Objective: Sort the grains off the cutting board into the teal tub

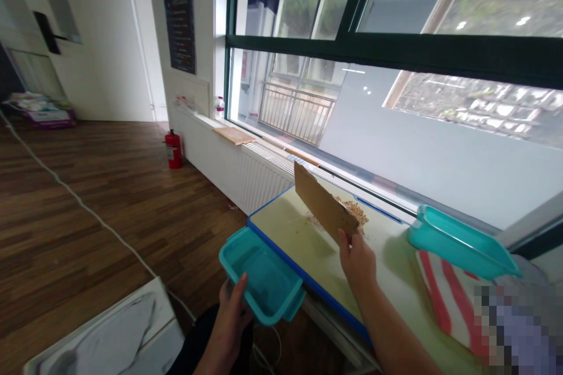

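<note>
Head view: left hand [233, 310] grips teal container [259, 275] held below the table [303, 246] edge; right hand [358, 258] pinches cardboard strip [323, 205], standing on edge against scattered crumbs [352, 211]; second teal tray [461, 243] rests right, over striped cloth [440, 293].

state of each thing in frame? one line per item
left hand: gripping teal tray's near edge
teal tray: empty, held at table edge
right hand: gripping cardboard piece
cardboard piece: on edge, against the crumbs
crumbs: piled on table
second teal tray: tilted, on striped cloth
</note>
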`<state>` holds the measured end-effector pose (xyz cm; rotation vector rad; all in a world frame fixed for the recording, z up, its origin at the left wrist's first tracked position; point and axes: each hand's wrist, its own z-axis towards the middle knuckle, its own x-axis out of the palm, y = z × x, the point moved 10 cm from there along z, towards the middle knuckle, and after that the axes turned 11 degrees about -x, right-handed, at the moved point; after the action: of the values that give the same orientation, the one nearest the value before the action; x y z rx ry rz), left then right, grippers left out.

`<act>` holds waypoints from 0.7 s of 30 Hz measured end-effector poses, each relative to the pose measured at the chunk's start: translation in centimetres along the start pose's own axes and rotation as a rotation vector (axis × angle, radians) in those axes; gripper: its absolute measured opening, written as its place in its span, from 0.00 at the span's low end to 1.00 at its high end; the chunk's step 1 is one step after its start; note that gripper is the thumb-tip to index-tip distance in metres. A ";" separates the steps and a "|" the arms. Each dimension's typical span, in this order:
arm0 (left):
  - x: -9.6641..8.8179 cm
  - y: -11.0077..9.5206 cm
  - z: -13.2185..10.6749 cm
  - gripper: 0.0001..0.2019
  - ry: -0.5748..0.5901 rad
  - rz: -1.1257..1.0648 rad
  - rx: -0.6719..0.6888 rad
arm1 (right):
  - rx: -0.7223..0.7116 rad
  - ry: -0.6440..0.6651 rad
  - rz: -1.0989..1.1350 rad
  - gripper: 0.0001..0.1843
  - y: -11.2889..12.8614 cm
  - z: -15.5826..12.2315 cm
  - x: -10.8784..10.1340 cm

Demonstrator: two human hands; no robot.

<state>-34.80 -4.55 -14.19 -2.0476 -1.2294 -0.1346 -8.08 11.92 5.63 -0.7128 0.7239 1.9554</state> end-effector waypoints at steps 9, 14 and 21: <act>-0.2 -0.7 0.2 0.34 0.006 0.033 -0.005 | -0.036 -0.069 -0.015 0.27 0.6 0.0 0.3; -0.3 -0.7 0.1 0.35 0.003 0.032 -0.010 | -0.035 -0.055 -0.027 0.25 1.0 0.0 0.0; -0.1 -0.7 0.1 0.34 0.013 0.034 -0.015 | -0.034 -0.042 -0.015 0.26 1.4 0.1 -0.1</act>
<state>-35.42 -4.41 -13.95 -2.0768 -1.1881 -0.1417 -9.29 11.29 6.06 -0.6936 0.6603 1.9673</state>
